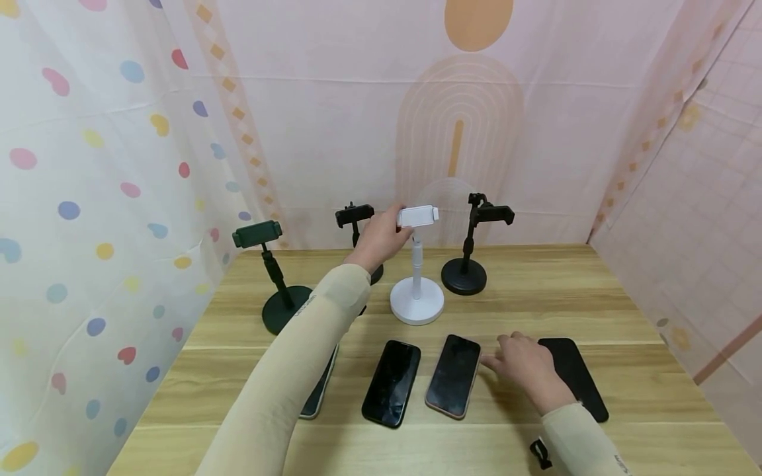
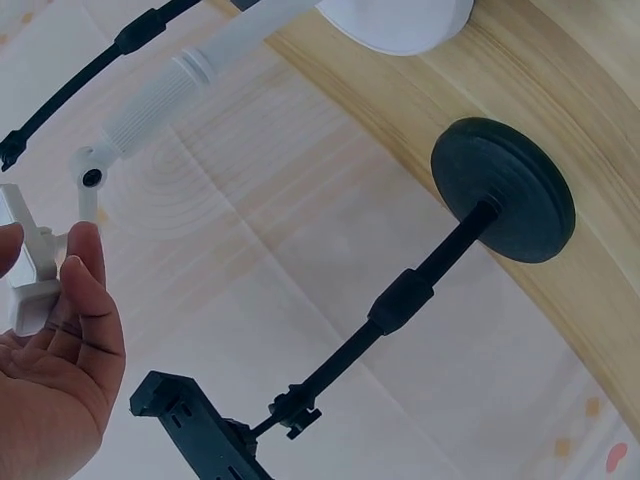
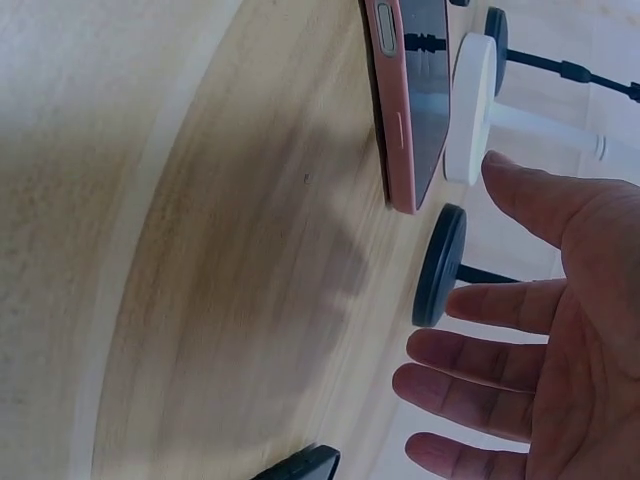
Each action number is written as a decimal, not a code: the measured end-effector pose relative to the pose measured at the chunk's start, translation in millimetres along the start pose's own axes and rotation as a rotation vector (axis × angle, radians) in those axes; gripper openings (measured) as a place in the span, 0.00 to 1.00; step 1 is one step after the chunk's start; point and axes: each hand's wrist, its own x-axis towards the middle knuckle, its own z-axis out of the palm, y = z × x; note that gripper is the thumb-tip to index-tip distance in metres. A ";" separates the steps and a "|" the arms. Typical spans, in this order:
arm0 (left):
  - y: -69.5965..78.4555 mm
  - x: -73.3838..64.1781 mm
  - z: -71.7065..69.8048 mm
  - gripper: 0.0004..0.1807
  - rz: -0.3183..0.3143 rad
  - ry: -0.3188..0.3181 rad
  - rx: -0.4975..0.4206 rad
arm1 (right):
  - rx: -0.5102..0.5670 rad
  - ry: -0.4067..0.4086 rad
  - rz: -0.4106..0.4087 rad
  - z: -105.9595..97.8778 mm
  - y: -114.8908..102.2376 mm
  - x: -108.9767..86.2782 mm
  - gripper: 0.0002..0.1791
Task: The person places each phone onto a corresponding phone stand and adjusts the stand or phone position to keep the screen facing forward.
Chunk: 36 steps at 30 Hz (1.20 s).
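Note:
My left hand [image 1: 381, 233] grips the clamp head of a white phone stand [image 1: 419, 217]. In the left wrist view the thumb and fingers [image 2: 88, 290] close around the white clamp [image 2: 32, 275], and its round base stands on the table. My right hand [image 1: 520, 367] is over the table beside a phone with a pink frame [image 1: 454, 377]. In the right wrist view its fingers [image 3: 475, 345] are extended and hold nothing, apart from the pink phone [image 3: 400, 130]. A black phone [image 1: 391, 383] lies to the left of the pink one.
A dark green stand [image 1: 257, 235] is at the left, with black stands behind [image 1: 354, 215] and to the right [image 1: 464, 276] of the white one. Another phone [image 1: 318, 390] is partly hidden by my left sleeve. A black phone [image 1: 574, 377] and a small black strap [image 1: 540, 454] lie at the right.

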 end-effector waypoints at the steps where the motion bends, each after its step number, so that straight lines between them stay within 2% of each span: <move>1: 0.2 0.0 0.1 0.26 0.002 0.001 0.006 | 0.002 -0.001 0.001 -0.3 -0.2 -0.6 0.33; 6: 0.8 -0.7 -0.5 0.26 0.008 0.001 0.034 | -0.004 0.000 0.017 -4.1 6.3 -5.0 0.35; 12: -1.0 -1.0 -0.3 0.29 0.010 0.009 0.067 | 0.013 -0.007 0.068 -8.7 27.0 -12.5 0.37; 19: -2.9 1.0 0.4 0.31 0.038 0.026 0.123 | 0.046 0.025 0.094 -12.6 51.3 -24.5 0.36; 27: -4.8 1.5 -1.5 0.33 0.060 0.030 0.214 | 0.054 -0.082 0.199 -16.3 70.1 -36.4 0.53; 32: -5.3 1.8 -2.4 0.33 0.072 0.033 0.241 | 0.071 -0.111 0.259 -14.6 76.7 -41.4 0.49; 36: -4.2 1.4 -3.5 0.31 0.085 0.033 0.253 | 0.077 -0.144 0.300 -11.6 78.5 -45.4 0.51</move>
